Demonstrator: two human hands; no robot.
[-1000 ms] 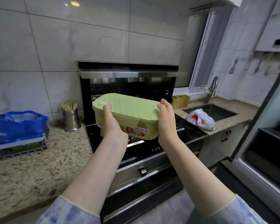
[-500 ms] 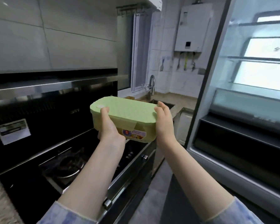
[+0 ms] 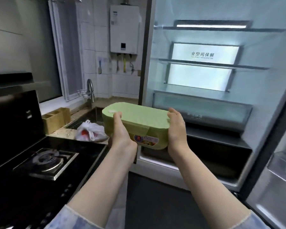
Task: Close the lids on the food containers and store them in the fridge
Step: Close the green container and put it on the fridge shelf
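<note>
A green food container (image 3: pixel 139 119) with its lid on and a sticker on the front hangs in the air between both hands. My left hand (image 3: pixel 120 131) grips its left end, thumb on the lid. My right hand (image 3: pixel 177 128) grips its right end. The container is in front of the open fridge (image 3: pixel 205 83), level with the clear drawer (image 3: pixel 221 109) below the lit glass shelves. The shelves (image 3: pixel 211 64) in view hold nothing.
A black gas hob (image 3: pixel 46 161) lies at the lower left. Behind it a white plastic bag (image 3: pixel 89 131) and a wooden box (image 3: pixel 54 119) sit on the counter by the sink (image 3: pixel 91 114). The fridge door (image 3: pixel 279 171) stands open at the right.
The view has swung right from the stove and counter to the open fridge. Both hands kept their grip and carried the green container along toward the fridge.
</note>
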